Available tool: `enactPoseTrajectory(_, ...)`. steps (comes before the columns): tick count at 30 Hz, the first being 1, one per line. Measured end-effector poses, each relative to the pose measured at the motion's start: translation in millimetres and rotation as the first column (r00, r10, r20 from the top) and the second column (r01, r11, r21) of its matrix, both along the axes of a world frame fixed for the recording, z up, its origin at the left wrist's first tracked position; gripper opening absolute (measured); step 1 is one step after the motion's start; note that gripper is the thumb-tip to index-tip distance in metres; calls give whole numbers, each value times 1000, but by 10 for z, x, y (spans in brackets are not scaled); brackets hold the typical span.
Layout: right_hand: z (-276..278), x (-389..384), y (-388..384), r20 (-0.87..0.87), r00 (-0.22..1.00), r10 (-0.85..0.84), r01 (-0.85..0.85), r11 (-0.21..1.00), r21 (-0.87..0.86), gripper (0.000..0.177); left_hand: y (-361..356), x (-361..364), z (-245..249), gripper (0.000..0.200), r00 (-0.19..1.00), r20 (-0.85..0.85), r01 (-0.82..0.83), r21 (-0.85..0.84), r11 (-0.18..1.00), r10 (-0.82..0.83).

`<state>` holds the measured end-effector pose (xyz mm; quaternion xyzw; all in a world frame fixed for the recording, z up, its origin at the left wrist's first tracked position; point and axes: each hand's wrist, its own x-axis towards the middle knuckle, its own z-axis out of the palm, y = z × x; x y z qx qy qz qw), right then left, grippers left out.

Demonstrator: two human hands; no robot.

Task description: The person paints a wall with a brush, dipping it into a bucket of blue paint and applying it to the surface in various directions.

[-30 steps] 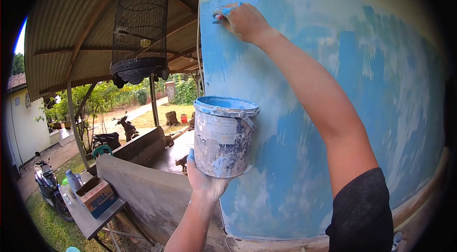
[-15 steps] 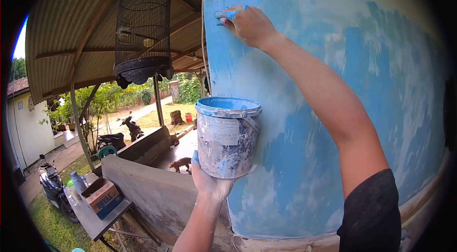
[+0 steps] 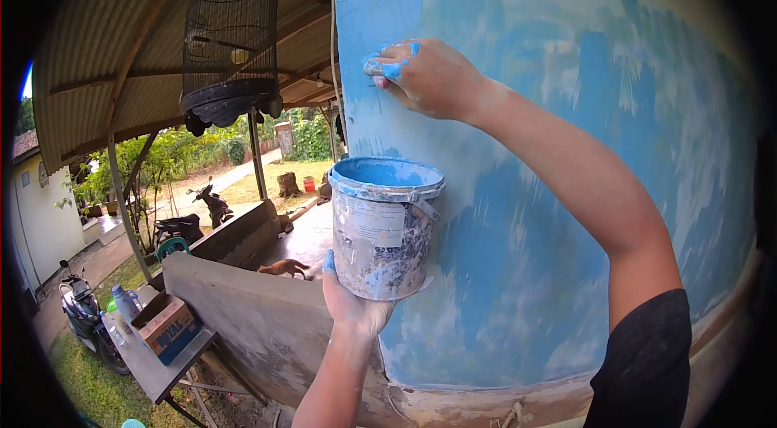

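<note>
My left hand (image 3: 356, 308) supports a paint bucket (image 3: 379, 243) from below, its blue-smeared thumb against the side. The bucket is upright, splattered and labelled, with blue paint (image 3: 390, 175) inside and its handle hanging at the right. Higher up, my right hand (image 3: 425, 76) is closed and pressed close to the wall (image 3: 486, 282) near its left edge. Blue paint coats its fingers. They grip what seems to be a paintbrush, almost wholly hidden by the hand. Streaky blue paint covers much of the wall, with a fresh brighter patch at upper left.
A birdcage (image 3: 231, 40) hangs under the corrugated roof at left. Below is a low concrete wall (image 3: 243, 298), and beside it a small table (image 3: 166, 371) with a cardboard box (image 3: 166, 327) and bottles. A cat (image 3: 283, 267) walks on the floor beyond. Motorbikes stand outside.
My right hand has moved down along the wall's left edge. The bucket stays in my left hand at about the same place. The cat has moved left, and the view has shifted slightly.
</note>
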<state>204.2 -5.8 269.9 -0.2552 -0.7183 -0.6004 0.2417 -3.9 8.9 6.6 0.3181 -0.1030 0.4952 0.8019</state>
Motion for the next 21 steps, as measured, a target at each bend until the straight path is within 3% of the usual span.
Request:
enactPoseTrajectory(3, 193, 91, 209, -74, 997, 35, -26, 992, 121, 12, -28, 19, 17, 64, 1000, 5, 1, 14, 1000, -1)
enactPoseTrajectory(5, 87, 136, 294, 139, 987, -75, 65, 995, 79, 15, -55, 14, 39, 64, 1000, 27, 15, -14, 1000, -15)
enactPoseTrajectory(9, -153, 92, 219, 195, 981, -22, 29, 999, -30, 15, -2, 38, 3, 67, 1000, 30, 6, -24, 1000, -5)
enactPoseTrajectory(12, 154, -26, -89, 108, 989, -100, 115, 983, -142, 15, -80, 46, 57, 66, 1000, 4, -23, -13, 1000, 23)
enactPoseTrajectory(14, 403, -5, -129, -77, 997, -24, 19, 997, -69, 13, -63, 47, 55, 67, 1000, 8, -29, -24, 999, 30)
enactPoseTrajectory(17, 475, 197, 21, -116, 990, 79, -83, 996, -23, 12, -38, 67, 3, 68, 999, 30, -11, -49, 999, 12)
enactPoseTrajectory(18, 397, 294, 134, -48, 997, 54, -52, 998, 43, 30, -46, 63, 18, 68, 999, 54, 11, -57, 998, -8)
enactPoseTrajectory(19, 245, 352, 200, -49, 997, 52, -50, 998, 42, 30, -39, 67, 11, 68, 999, 54, 13, -58, 998, -10)
enactPoseTrajectory(21, -142, 361, 223, 127, 991, 49, -49, 999, -9, 34, -31, 77, -19, 69, 998, 58, 14, -89, 996, -9)
